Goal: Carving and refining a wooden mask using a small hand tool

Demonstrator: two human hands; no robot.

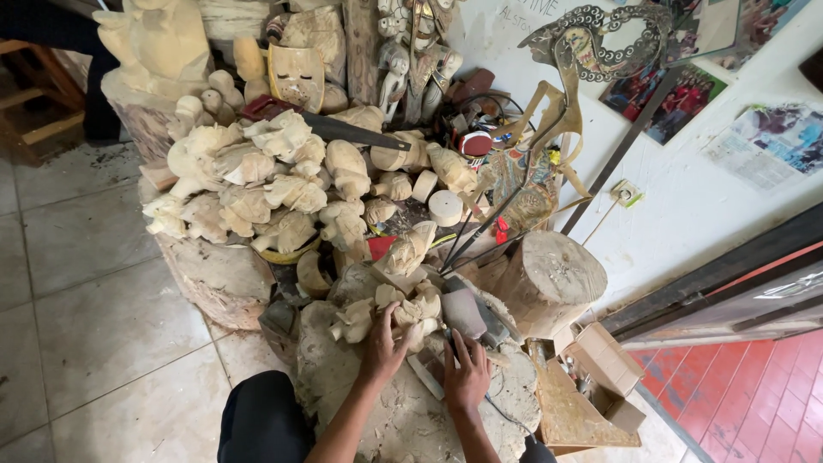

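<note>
A big heap of pale wooden carvings (257, 180) fills the floor above a wide stump (411, 411). On this stump lies an unfinished carving (403, 309), and the left hand (383, 347) closes its fingers on it. The right hand (467, 377) rests with fingers spread on a flat tool (424, 377); if it grips, I cannot tell, the tool is mostly hidden.

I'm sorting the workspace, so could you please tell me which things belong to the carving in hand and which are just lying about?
In hand: left hand on pale wooden carving; right hand by mallet; stump.

Lying about: heap of carved figures; wooden mask; round log; cardboard box.
</note>
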